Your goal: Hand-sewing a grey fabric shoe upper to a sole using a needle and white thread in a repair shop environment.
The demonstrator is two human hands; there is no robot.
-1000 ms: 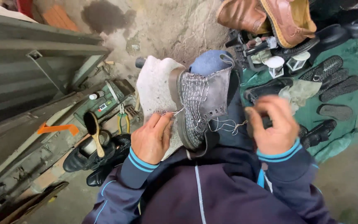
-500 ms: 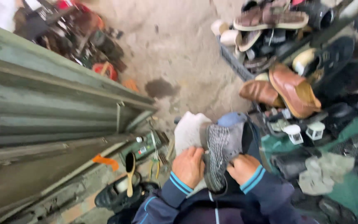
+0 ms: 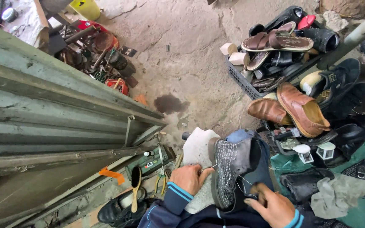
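Observation:
A worn grey boot (image 3: 230,169) lies sole-side up on my lap, over a white cloth (image 3: 196,148). My left hand (image 3: 189,178) grips the boot's edge at its left side, and a thin white thread (image 3: 207,167) runs from the fingers to the sole. My right hand (image 3: 271,205) is closed by the boot's right side, pinching a small dark tool with thread leading to the boot. Dark blue sleeves with light blue cuffs cover both wrists.
A green metal shutter (image 3: 43,118) fills the left. A brush (image 3: 135,188) rests on a black shoe (image 3: 117,209) beside pliers (image 3: 161,179). Brown shoes (image 3: 294,107), a crate of sandals (image 3: 271,46) and black soles (image 3: 362,166) on green cloth crowd the right. Bare concrete lies ahead.
My head has tilted up, so more floor and shoe crate show. My right hand has dropped from the boot's top edge to lower right, drawing the thread out.

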